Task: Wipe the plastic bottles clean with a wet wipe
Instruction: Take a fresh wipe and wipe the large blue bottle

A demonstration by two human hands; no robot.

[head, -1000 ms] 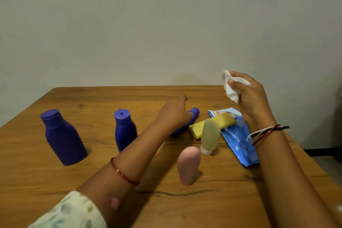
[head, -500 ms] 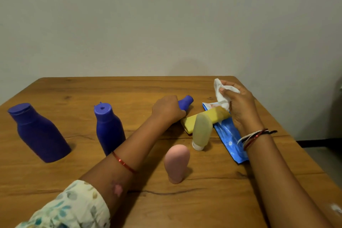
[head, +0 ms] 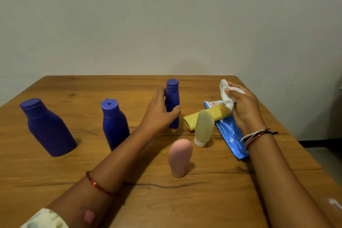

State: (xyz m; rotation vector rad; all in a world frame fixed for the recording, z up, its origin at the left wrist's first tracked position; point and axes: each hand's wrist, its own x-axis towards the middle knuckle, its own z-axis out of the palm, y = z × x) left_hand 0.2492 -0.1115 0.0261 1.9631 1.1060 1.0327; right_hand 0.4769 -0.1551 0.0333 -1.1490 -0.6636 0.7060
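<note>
Change: slim blue bottle (head: 173, 102), lying flat a second ago, now stands upright at table (head: 203, 200) centre | left hand (head: 161, 113) curled around it | right hand (head: 244, 111) pinches crumpled wet wipe (head: 226, 96), near the bottle but apart | wiping likely next.

On the tabletop (head: 55, 181), the large bottle (head: 47, 127) stands far left, the medium bottle (head: 114, 124) to its right. The slim bottle (head: 173, 103) stands farther back, centre. The near tube (head: 179, 157) stands in front; right of it another tube (head: 203, 126) leans before a folded cloth (head: 192, 120), which overlaps the wipes packet (head: 231, 135) on the right.
</note>
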